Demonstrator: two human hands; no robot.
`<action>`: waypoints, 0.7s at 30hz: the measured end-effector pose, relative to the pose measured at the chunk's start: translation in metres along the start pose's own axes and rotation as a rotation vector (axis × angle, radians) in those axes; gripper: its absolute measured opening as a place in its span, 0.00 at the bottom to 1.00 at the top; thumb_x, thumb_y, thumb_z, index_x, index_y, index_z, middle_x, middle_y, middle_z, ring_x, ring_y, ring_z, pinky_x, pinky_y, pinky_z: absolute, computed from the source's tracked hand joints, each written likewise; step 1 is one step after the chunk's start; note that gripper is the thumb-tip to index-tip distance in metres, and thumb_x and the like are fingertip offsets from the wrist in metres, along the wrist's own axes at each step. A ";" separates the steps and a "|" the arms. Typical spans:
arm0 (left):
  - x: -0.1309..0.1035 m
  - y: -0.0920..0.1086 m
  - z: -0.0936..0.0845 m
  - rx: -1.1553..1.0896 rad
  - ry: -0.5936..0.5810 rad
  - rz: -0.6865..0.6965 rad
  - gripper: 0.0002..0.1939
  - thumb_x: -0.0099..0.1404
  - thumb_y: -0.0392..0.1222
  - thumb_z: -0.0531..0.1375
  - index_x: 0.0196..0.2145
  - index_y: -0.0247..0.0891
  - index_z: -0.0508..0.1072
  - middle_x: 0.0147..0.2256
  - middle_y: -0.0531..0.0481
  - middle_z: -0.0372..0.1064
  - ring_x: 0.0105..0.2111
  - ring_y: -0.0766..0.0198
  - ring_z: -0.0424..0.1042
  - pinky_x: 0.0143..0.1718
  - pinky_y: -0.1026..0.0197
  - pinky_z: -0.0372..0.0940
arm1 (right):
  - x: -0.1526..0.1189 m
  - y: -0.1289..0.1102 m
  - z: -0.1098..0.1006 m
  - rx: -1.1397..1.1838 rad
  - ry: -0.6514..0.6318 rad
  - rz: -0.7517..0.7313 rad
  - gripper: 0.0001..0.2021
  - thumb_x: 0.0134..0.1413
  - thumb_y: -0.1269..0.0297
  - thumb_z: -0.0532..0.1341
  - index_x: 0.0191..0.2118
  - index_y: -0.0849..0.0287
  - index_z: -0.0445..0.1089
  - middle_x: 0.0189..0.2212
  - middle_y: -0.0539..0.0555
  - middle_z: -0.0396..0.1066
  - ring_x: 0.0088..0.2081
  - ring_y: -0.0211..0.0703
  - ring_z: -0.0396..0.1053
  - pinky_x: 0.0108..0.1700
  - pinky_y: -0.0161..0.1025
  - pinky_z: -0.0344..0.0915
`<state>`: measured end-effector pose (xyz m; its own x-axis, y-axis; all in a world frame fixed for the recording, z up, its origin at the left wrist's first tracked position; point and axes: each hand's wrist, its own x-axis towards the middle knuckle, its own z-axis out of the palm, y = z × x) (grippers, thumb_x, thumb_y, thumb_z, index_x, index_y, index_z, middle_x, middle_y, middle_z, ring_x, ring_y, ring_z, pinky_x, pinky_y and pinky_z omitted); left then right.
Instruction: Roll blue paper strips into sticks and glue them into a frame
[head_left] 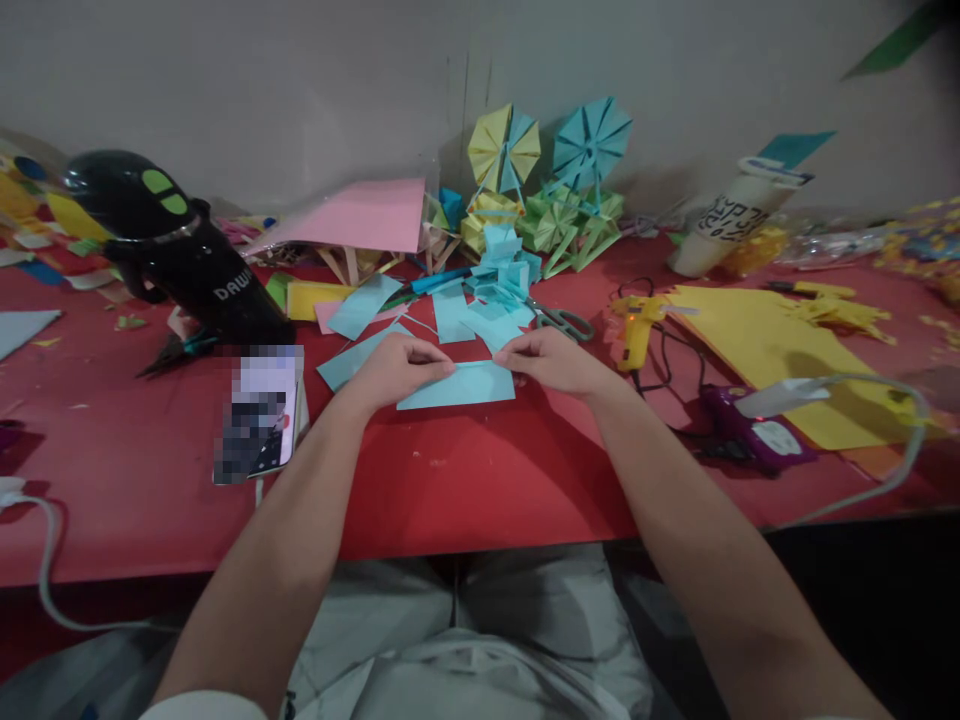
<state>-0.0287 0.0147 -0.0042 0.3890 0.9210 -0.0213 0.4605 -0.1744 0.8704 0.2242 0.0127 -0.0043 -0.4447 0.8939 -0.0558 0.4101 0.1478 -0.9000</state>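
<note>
A light blue strip of paper lies across the red table near its front, its far edge slightly raised or folded. My left hand pinches that far edge left of centre, thumb and fingers together. At the right end, my right hand pinches the same edge between thumb and fingertips. Another light blue sheet lies partly under my left hand. Beyond my hands are more cut blue papers and a pair of scissors with dark handles, partly covered by paper.
A phone and a black flask stand at left. On the right are a yellow glue gun, yellow paper sheets, a purple power strip with a cable, and a cup. Folded paper umbrellas line the back.
</note>
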 end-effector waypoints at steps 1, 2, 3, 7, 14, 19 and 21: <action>0.000 0.000 0.000 0.005 -0.001 0.001 0.14 0.56 0.50 0.68 0.33 0.36 0.83 0.32 0.47 0.80 0.33 0.59 0.76 0.37 0.59 0.70 | 0.000 0.001 -0.001 0.002 -0.009 0.000 0.24 0.50 0.40 0.66 0.24 0.59 0.72 0.19 0.50 0.68 0.25 0.38 0.65 0.31 0.38 0.64; 0.000 -0.001 0.000 0.008 0.000 0.001 0.13 0.56 0.49 0.68 0.33 0.36 0.83 0.32 0.47 0.80 0.33 0.60 0.76 0.37 0.59 0.70 | 0.000 0.002 -0.002 0.012 -0.013 0.004 0.24 0.50 0.40 0.66 0.24 0.59 0.71 0.19 0.51 0.68 0.25 0.38 0.66 0.31 0.38 0.64; 0.001 -0.001 0.000 0.010 0.002 0.002 0.13 0.57 0.49 0.68 0.33 0.37 0.83 0.32 0.47 0.80 0.33 0.60 0.76 0.37 0.59 0.71 | 0.001 0.003 -0.003 0.028 -0.009 0.010 0.24 0.50 0.40 0.66 0.23 0.59 0.71 0.20 0.51 0.69 0.24 0.38 0.66 0.31 0.38 0.65; 0.001 -0.002 -0.001 0.008 0.016 -0.002 0.11 0.57 0.47 0.68 0.33 0.37 0.83 0.32 0.47 0.81 0.33 0.60 0.76 0.38 0.60 0.71 | 0.001 0.007 -0.008 0.086 0.095 0.026 0.23 0.50 0.40 0.65 0.28 0.60 0.73 0.25 0.54 0.73 0.27 0.38 0.68 0.33 0.38 0.67; 0.000 -0.001 0.003 -0.009 -0.002 0.014 0.11 0.57 0.47 0.67 0.31 0.36 0.82 0.31 0.47 0.80 0.32 0.61 0.75 0.36 0.61 0.70 | 0.001 0.001 0.002 -0.001 0.096 -0.041 0.23 0.50 0.40 0.66 0.29 0.59 0.75 0.26 0.53 0.72 0.30 0.40 0.66 0.34 0.39 0.64; -0.001 0.002 0.004 -0.007 -0.050 0.030 0.11 0.57 0.48 0.66 0.31 0.36 0.81 0.31 0.47 0.79 0.31 0.61 0.75 0.34 0.61 0.68 | 0.003 0.000 0.011 -0.052 0.021 -0.133 0.20 0.52 0.44 0.64 0.25 0.59 0.71 0.22 0.49 0.65 0.27 0.36 0.59 0.32 0.38 0.59; -0.002 0.004 0.005 0.015 -0.074 0.040 0.11 0.58 0.47 0.66 0.32 0.36 0.81 0.31 0.47 0.79 0.31 0.62 0.75 0.33 0.61 0.67 | 0.003 0.000 0.013 -0.074 0.028 -0.143 0.20 0.53 0.46 0.63 0.25 0.59 0.70 0.22 0.48 0.64 0.27 0.36 0.57 0.31 0.38 0.57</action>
<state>-0.0236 0.0104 -0.0032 0.4655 0.8847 -0.0233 0.4549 -0.2166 0.8638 0.2125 0.0103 -0.0097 -0.4807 0.8729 0.0832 0.4021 0.3038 -0.8638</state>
